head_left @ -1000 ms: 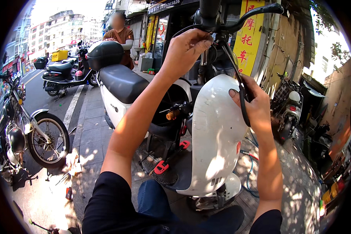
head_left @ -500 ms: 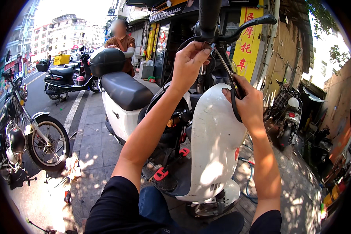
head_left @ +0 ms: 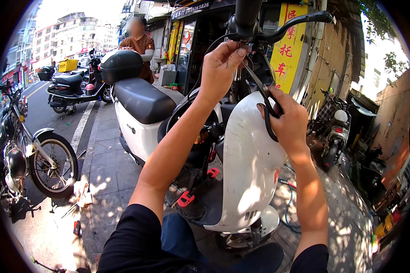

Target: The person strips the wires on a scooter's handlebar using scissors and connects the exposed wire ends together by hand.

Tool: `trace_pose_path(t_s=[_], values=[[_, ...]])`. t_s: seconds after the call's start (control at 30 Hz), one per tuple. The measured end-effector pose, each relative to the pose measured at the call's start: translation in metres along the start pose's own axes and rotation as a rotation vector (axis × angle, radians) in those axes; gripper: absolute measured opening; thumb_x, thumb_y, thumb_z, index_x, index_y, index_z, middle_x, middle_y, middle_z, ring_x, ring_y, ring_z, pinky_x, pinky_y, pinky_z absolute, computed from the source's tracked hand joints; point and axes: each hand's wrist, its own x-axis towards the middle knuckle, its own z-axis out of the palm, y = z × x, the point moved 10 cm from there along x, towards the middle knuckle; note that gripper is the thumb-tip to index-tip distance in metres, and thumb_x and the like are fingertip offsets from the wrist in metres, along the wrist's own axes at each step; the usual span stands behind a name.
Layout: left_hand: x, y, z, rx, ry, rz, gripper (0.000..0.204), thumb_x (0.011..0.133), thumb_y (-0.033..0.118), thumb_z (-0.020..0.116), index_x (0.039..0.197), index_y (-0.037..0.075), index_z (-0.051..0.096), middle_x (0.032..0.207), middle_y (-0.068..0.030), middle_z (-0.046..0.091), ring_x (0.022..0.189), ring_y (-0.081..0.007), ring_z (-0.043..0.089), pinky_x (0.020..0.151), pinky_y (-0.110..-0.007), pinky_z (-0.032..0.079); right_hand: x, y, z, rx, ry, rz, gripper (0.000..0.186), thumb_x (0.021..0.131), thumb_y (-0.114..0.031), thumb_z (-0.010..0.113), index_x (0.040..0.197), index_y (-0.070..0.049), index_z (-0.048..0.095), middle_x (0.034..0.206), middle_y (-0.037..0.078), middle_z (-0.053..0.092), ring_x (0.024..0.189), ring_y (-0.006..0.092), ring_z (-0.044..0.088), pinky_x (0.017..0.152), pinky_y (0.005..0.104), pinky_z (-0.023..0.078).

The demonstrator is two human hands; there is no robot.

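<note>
My left hand [head_left: 223,68] is raised just under the handlebar grip [head_left: 246,22] of a white scooter, thumb and forefinger pinched together. Whatever lies between those fingertips is too small to make out. My right hand [head_left: 287,116] grips a pair of scissors [head_left: 255,77] with dark looped handles. Their long metal blades point up and left, the tips close to my left fingertips. Below the right hand curves the scooter's scratched white front panel [head_left: 243,168]. A black brake lever [head_left: 300,22] reaches right from the bar, and a thin black cable [head_left: 209,50] loops down on its left.
Behind the panel stands another white scooter with a black seat [head_left: 143,100] and top box [head_left: 120,67]. A person [head_left: 139,45] in brown is beyond it. A motorcycle [head_left: 41,154] is parked left, and a blue hose [head_left: 289,209] lies on the paving at right.
The view has shifted slightly. The scissors and my right hand sit a little further left and lower against the panel; my left hand keeps its pinch beneath the handlebar.
</note>
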Motion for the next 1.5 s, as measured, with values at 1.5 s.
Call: trace_pose_path(t_s=[1.5], values=[[-0.006, 0.003, 0.0, 0.247, 0.193, 0.075, 0.022, 0.098, 0.018, 0.062, 0.103, -0.004, 0.064, 0.092, -0.0041, 0.068, 0.077, -0.0094, 0.063, 0.071, -0.025, 0.054, 0.012, 0.017, 0.003, 0.107, -0.059, 0.251, 0.051, 0.076, -0.029, 0.082, 0.119, -0.005, 0.066, 0.075, 0.011, 0.067, 0.063, 0.02, 0.061, 0.064, 0.0324, 0.05]])
